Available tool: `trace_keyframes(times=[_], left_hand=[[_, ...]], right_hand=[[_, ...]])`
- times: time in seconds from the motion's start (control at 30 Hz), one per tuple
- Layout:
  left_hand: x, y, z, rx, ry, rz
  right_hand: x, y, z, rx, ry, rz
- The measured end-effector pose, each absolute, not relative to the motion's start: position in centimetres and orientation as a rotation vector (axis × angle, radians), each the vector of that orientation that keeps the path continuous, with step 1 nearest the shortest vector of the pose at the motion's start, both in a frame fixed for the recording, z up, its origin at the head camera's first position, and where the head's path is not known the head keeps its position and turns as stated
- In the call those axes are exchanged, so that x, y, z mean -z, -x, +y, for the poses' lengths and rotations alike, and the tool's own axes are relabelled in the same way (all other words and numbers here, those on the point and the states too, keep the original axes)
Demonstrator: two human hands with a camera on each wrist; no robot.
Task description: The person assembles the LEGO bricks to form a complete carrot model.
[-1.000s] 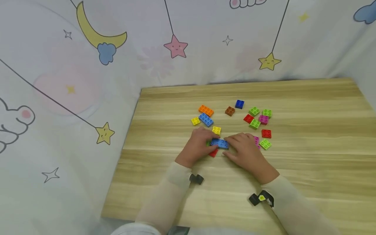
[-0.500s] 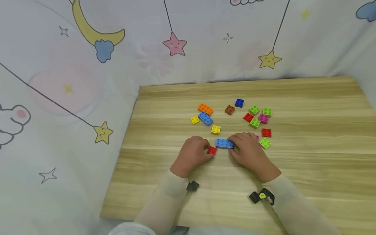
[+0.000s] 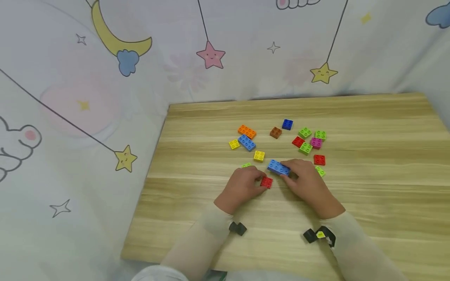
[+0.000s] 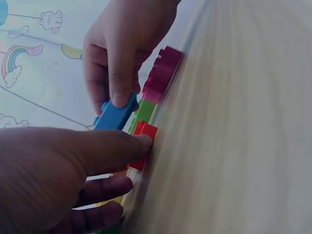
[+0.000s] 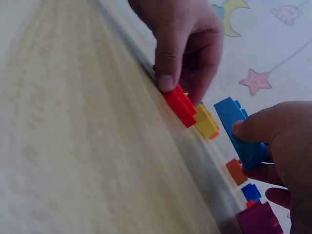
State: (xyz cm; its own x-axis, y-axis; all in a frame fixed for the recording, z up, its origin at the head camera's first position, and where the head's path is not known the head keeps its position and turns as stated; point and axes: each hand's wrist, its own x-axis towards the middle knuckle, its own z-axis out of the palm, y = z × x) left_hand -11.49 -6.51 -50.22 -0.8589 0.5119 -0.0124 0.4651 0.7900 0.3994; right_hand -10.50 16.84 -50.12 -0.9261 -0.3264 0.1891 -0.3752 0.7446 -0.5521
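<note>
My left hand (image 3: 240,187) pinches a small red toy brick (image 3: 266,182) between thumb and fingers, low at the table. In the left wrist view the thumb covers part of that red brick (image 4: 140,164). To its right, my right hand (image 3: 311,187) grips one end of a long light-blue brick (image 3: 277,167). Seen from the right wrist, the blue brick (image 5: 237,134) is tilted and appears raised off the table, with the thumb on its side. The red brick (image 5: 180,107) and the blue one are apart. A lime brick (image 3: 247,165) is partly hidden behind my left hand.
On the wooden table (image 3: 197,117), a yellow brick (image 3: 259,156) lies just beyond the hands. Farther back are an orange brick (image 3: 247,131), another blue brick (image 3: 247,143) and a brown brick (image 3: 275,132). Several lime, red and magenta bricks lie right. A patterned curtain (image 3: 246,23) hangs behind.
My left hand has let go of the blue brick, taken the red brick and moved it right. My right hand has taken the blue brick, moved it right and turned it.
</note>
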Motion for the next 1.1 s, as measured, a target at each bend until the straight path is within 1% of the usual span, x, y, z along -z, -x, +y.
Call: trace_keyframes(times=[0.13,0.37,0.53,0.63,1.1], left_hand=[[50.7,11.4,-6.0,-0.627,-0.787,2.820],[50.0,11.1,-7.3,-0.990,-0.633,2.695],[50.1,11.7,-8.4,-1.211,-0.743,2.604],[50.3,11.9,-8.5,-1.238,-0.789,2.577],[50.7,12.0,-8.5,-1.214,-0.831,2.601]], right_hand=[[50.1,10.2,17.8,-1.009,-0.570,-2.791],[50.2,9.6,17.9,-1.048,-0.814,-2.744],[50.3,9.4,17.1,-1.039,-0.907,-2.750],[50.4,9.4,16.8,-1.026,-0.914,-2.750],[50.7,9.5,16.5,-1.037,-0.923,-2.752]])
